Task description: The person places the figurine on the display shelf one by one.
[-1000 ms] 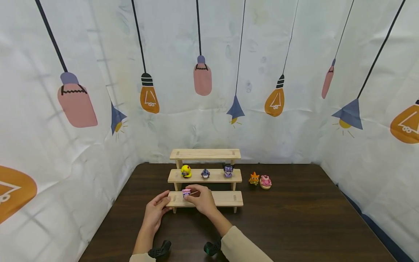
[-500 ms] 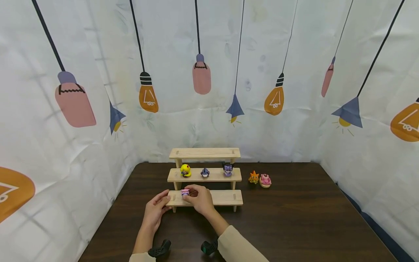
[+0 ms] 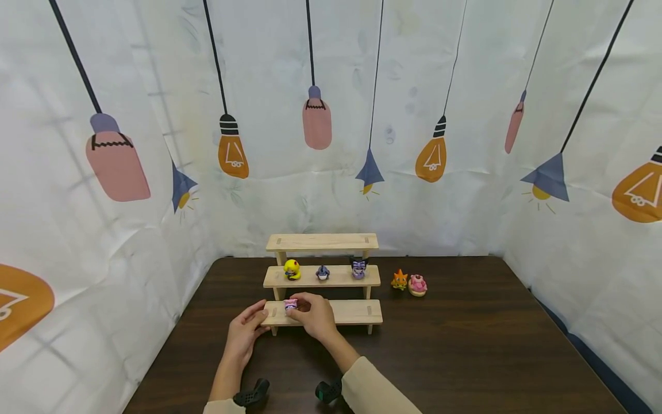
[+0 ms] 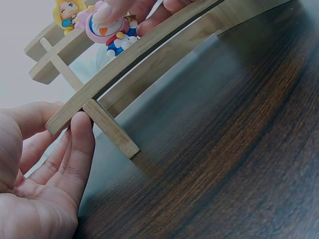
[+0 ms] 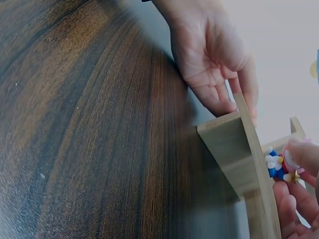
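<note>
A three-step wooden display stand point(image 3: 357, 311) stands on the dark table. My left hand point(image 3: 242, 338) grips the left end of its bottom step, thumb on top and fingers underneath, as the left wrist view shows. Over that step, near its left end, my right hand point(image 3: 319, 317) pinches a small figurine point(image 3: 291, 305) between thumb and fingers. In the left wrist view this figurine point(image 4: 107, 31) has a pink hood, a blue and white body and a gold star by its side. It is upright, its base right at the board. The thumb covers part of its face.
On the middle step stand a yellow figurine point(image 3: 292, 270), a small blue-grey one point(image 3: 323, 273) and a purple one with black ears point(image 3: 358, 269). Right of the stand, an orange spiky figurine point(image 3: 399, 280) and a pink one point(image 3: 417, 286) sit on the table point(image 3: 465, 339).
My right hand has shifted very slightly left with the pink-hooded figurine along the bottom step. The left hand keeps its grip on the step's end. The head view has moved a little.
</note>
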The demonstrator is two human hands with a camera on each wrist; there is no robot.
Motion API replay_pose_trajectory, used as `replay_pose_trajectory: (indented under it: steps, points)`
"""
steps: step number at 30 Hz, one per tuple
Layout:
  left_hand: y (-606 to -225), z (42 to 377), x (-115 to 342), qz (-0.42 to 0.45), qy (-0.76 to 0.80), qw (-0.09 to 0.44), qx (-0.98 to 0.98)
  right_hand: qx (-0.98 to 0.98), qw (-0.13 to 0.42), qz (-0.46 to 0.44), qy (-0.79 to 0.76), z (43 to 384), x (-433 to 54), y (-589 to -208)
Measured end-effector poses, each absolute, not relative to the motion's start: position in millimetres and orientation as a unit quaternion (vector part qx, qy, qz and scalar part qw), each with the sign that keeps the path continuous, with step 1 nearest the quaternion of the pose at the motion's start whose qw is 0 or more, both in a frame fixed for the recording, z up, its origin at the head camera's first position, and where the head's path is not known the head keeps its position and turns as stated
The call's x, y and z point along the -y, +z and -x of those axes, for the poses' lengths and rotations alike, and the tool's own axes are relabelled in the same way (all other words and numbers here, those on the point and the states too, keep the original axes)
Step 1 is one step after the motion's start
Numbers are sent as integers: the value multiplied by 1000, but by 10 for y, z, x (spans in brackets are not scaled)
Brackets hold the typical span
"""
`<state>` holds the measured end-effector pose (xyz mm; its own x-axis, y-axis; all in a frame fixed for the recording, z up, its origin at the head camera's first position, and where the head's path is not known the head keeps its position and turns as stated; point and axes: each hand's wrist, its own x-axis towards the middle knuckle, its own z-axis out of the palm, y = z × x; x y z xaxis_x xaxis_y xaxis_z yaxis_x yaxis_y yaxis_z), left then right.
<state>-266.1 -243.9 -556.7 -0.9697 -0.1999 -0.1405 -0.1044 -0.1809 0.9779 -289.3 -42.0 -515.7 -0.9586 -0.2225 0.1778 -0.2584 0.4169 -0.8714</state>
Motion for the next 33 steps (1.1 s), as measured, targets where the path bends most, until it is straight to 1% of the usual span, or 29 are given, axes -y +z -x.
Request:
replay_pose_trajectory:
  steps: [14, 20, 26, 33]
  points:
    - [-5579, 2665, 2446, -115, -760, 31, 639, 838, 15, -143, 527, 2880, 411, -5173]
    - [-5593, 2670, 2460, -109, -759, 29, 641, 816, 15, -149, 558, 2876, 367, -5190]
    - [-5586, 2664, 2459, -112, -759, 31, 640, 786, 11, -132, 604, 2892, 255, -5207]
    - [-5567, 2665, 2444, -114, -755, 34, 645, 767, -16, -138, 626, 2873, -38, -5216]
